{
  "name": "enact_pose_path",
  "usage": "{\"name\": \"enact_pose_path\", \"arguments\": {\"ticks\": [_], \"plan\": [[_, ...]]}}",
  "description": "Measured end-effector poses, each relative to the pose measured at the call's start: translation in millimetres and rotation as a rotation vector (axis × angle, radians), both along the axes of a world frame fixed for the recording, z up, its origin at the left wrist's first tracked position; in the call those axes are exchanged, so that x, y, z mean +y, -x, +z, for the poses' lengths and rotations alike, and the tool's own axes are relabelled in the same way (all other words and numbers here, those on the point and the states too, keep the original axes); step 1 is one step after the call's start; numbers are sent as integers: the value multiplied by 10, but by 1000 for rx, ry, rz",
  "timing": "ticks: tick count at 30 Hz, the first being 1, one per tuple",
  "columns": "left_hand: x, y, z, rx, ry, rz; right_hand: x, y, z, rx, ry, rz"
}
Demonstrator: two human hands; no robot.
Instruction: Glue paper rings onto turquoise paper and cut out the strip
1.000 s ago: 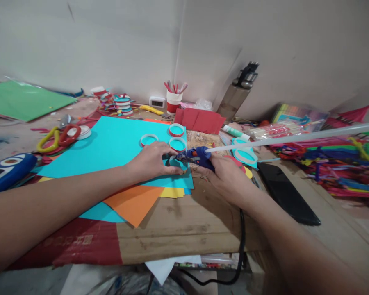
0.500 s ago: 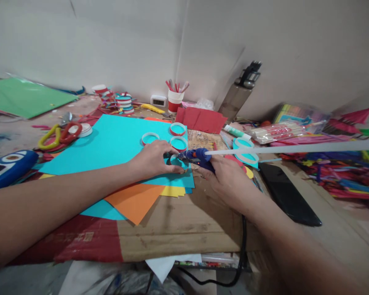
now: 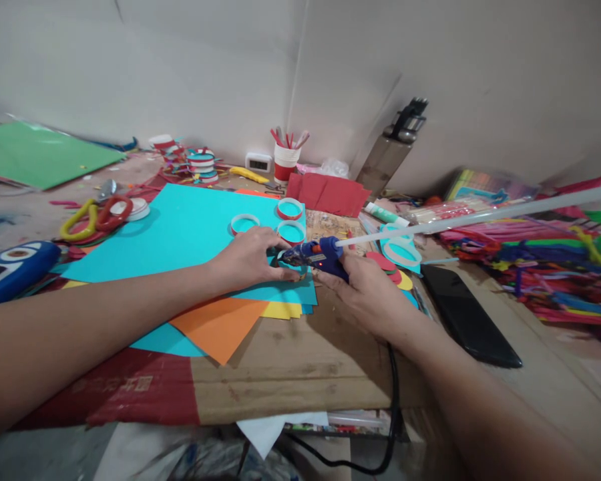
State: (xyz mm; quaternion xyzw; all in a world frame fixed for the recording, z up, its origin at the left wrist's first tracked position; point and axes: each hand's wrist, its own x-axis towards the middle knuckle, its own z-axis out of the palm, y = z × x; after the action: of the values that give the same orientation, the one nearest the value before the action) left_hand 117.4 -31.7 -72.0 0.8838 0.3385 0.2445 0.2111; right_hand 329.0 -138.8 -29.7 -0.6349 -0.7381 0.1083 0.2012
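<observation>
My right hand (image 3: 368, 287) grips a blue hot glue gun (image 3: 325, 256), a long white glue stick (image 3: 411, 229) sticking out of its back. The gun's nozzle points left, at a small paper ring that is mostly hidden between my left thumb and fingers. My left hand (image 3: 253, 257) is closed around that ring on a turquoise paper sheet (image 3: 190, 230). Just behind it on the sheet stand three red-and-white rings: one left (image 3: 244, 224), one at the back (image 3: 289, 209) and one nearer (image 3: 291, 232).
Scissors (image 3: 80, 222) and a blue-and-white tool (image 3: 20, 267) lie left. On the right are a black phone (image 3: 468, 314) and pipe cleaners (image 3: 545, 267). A paper cup with pens (image 3: 285, 164) and a bottle (image 3: 388, 150) stand behind. The gun's black cord (image 3: 393, 401) hangs over the front edge.
The glue gun's nozzle has moved slightly left and lower over the ring, and its glue stick tilts up more at the back. My left hand stays in place.
</observation>
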Motion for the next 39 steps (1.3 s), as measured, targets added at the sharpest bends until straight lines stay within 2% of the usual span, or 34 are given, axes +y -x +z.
{"name": "enact_pose_path", "arguments": {"ticks": [5, 11, 19, 24, 33, 39], "plan": [[-6, 5, 14, 12, 13, 5, -1, 9, 10, -16, 0, -2], [-13, 5, 22, 13, 18, -4, -29, 5, 40, -195, -75, 12], [-22, 9, 45, 36, 20, 6, -129, 28, 170, -334, -52, -46], [-25, 1, 47, 25, 18, 9, -134, 48, 198, -351, -20, -107], [-4, 4, 17, 15, 15, -2, -111, -23, 117, -238, -150, 1], [-33, 7, 55, 47, 20, 4, -141, 29, 94, -278, -206, 32]]}}
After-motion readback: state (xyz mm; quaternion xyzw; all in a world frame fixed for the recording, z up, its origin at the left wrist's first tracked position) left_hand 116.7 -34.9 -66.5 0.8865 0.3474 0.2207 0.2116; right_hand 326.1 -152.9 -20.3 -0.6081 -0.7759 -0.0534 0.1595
